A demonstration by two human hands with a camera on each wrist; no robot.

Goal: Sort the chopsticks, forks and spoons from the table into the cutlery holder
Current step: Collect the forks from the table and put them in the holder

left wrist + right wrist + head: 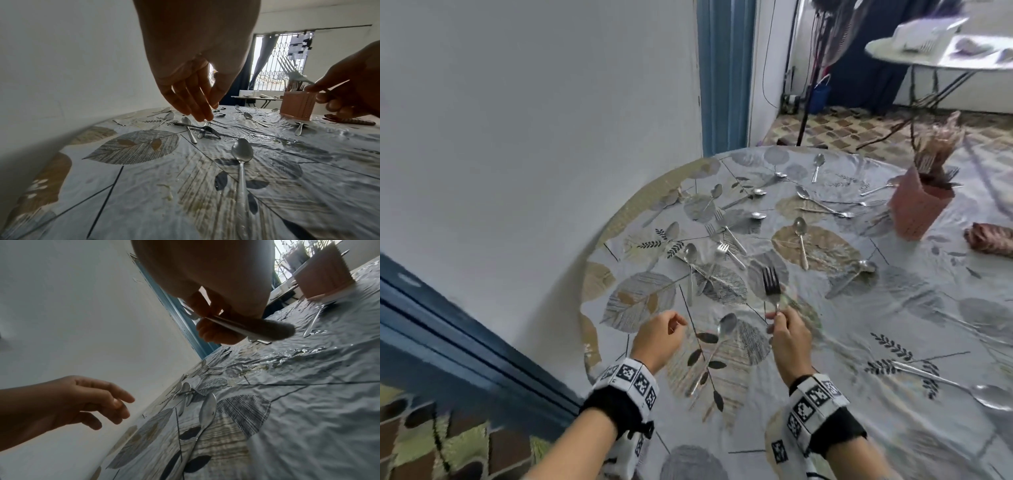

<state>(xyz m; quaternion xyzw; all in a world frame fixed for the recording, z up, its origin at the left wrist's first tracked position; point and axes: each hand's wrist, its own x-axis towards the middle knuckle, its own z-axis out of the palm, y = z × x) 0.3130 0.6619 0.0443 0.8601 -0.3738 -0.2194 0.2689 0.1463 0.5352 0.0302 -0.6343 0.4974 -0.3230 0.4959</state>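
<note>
The right hand is raised above the table and pinches the handle of a fork between thumb and fingers; the tines point up and away from the person, and the handle end projects back past the palm in the right wrist view. The left hand hangs above the tablecloth near the table's left edge, holding nothing, fingers loosely extended and slightly apart. Between the 2 hands a spoon lies flat on the cloth, bowl away from the person, handle toward the near edge. Beyond the left hand, a second spoon lies crossed by another fork in a small cluster. More spoons and forks lie scattered across the far half of the table, well apart from the hands. The cutlery holder, a reddish-brown perforated box, stands upright near the far right of the table and already contains cutlery standing handle-down; which compartments are filled cannot be determined. A dark red patterned object lies just right of the holder. A large spoon lies toward the right near edge. A second table stands in the background.
</note>
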